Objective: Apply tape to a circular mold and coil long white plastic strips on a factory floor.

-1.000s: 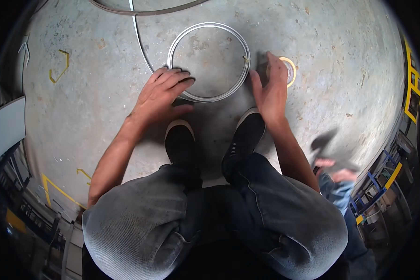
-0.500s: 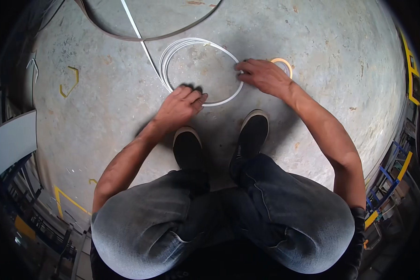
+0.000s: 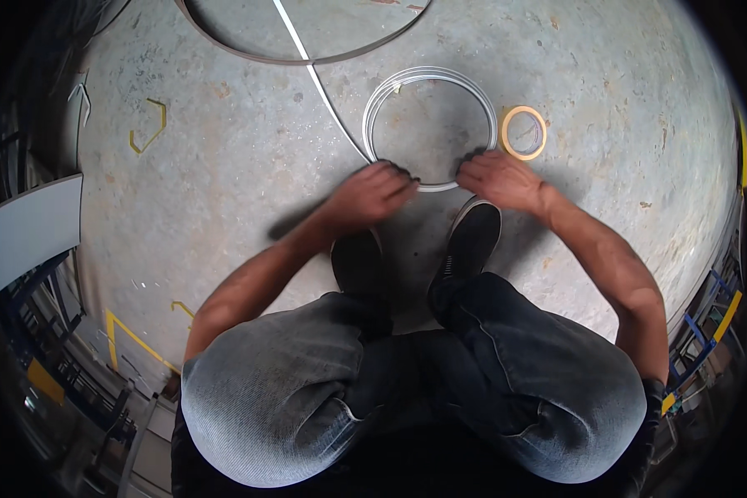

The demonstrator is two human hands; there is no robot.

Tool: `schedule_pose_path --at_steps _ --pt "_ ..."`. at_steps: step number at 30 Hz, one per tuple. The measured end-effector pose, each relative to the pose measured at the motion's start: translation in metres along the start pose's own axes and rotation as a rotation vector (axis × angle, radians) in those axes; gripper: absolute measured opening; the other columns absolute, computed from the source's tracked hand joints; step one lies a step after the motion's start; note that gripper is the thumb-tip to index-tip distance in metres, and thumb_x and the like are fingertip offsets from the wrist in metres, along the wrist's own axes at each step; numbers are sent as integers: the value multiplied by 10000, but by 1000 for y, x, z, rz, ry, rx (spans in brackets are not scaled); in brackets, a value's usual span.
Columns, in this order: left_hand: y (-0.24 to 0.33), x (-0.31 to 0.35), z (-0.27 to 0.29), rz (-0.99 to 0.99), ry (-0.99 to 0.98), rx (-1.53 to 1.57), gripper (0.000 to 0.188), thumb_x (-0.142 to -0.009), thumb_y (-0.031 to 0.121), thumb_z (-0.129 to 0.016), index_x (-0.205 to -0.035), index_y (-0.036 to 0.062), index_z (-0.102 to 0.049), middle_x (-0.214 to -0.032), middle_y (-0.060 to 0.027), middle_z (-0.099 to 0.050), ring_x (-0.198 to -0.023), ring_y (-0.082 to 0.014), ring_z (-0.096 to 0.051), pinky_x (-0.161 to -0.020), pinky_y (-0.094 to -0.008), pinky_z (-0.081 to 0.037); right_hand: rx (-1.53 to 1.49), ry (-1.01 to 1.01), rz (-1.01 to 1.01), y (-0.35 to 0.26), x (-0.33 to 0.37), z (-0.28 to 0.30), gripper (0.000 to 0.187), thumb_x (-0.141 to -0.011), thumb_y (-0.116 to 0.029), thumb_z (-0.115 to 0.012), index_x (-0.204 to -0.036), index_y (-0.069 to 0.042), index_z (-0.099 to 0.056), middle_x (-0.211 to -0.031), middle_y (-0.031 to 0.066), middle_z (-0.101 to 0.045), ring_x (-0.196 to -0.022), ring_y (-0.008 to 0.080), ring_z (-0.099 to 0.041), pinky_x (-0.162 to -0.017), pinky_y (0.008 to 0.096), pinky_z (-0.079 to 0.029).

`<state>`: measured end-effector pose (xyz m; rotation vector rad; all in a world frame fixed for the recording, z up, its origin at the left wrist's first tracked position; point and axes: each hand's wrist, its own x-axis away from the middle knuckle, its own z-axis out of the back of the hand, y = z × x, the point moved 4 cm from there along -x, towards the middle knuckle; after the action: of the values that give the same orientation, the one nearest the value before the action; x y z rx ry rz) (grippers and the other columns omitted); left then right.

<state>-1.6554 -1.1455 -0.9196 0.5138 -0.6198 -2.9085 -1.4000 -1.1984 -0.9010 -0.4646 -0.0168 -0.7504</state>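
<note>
A narrow white flexible strip lies wound in a ring-shaped coil on the floor in front of my shoes. From its left side, the strip's loose tail runs up and away to the far left. My left hand is closed on the near left part of the coil, fingers curled round the strip. Across from it, my right hand grips the near right part with bent fingers. The fingertips of both hands are partly hidden and a little blurred. A small pale piece sits on the coil's far left side.
A yellow tape roll lies flat just right of the coil. Beyond it all, a brown strip curves across the white tail. Yellow marks are on the concrete floor at left. A pale panel and racks stand at the left edge.
My right hand has slid nearer along the coil's right side, closer to my left hand, uncovering the tape roll. The coil looks smaller and rounder. The whole view has shifted somewhat.
</note>
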Motion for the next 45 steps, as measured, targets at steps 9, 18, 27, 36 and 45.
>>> schedule_pose_path --at_steps 9,18,27,36,45 --pt "-37 9 8 -110 -113 -62 359 -838 160 -684 -1185 101 -755 -997 -8 -618 -959 -207 -603 -850 -355 -508 136 -84 -15 75 -45 57 159 -899 -122 -630 -1053 -112 -666 -1135 66 -621 -1047 281 -656 -841 418 -585" --pt "11 -13 -31 308 277 -37 315 -895 159 -648 -1170 38 -741 -993 -72 -617 -942 -250 -596 -817 -393 -503 -334 222 -467 -47 -36 -5 420 -920 -66 -647 -1340 -73 -671 -1289 158 -660 -1183 359 -660 -978 427 -562" --pt "-1 -18 22 -106 -121 -206 520 -927 174 -620 -1438 77 -639 -1348 -66 -664 -1259 -256 -615 -1138 -438 -475 100 -92 123 54 -30 20 330 -927 -133 -604 -1249 -89 -659 -1290 85 -625 -1157 295 -646 -913 403 -583" --pt "-120 -2 55 77 -148 -83 267 -906 288 -769 -1098 104 -776 -1099 -48 -668 -1100 -267 -638 -1022 -411 -524 271 -182 79 109 -41 58 331 -915 -87 -641 -1244 -109 -623 -1337 87 -593 -1244 239 -617 -951 351 -601" --pt "-2 2 -25 380 199 -108 377 -872 337 -769 -1226 208 -772 -1352 -6 -659 -1258 -220 -603 -1077 -408 -483 -179 478 -383 -38 -65 43 507 -880 -53 -672 -1386 -86 -656 -1335 134 -666 -1193 319 -652 -985 443 -557"
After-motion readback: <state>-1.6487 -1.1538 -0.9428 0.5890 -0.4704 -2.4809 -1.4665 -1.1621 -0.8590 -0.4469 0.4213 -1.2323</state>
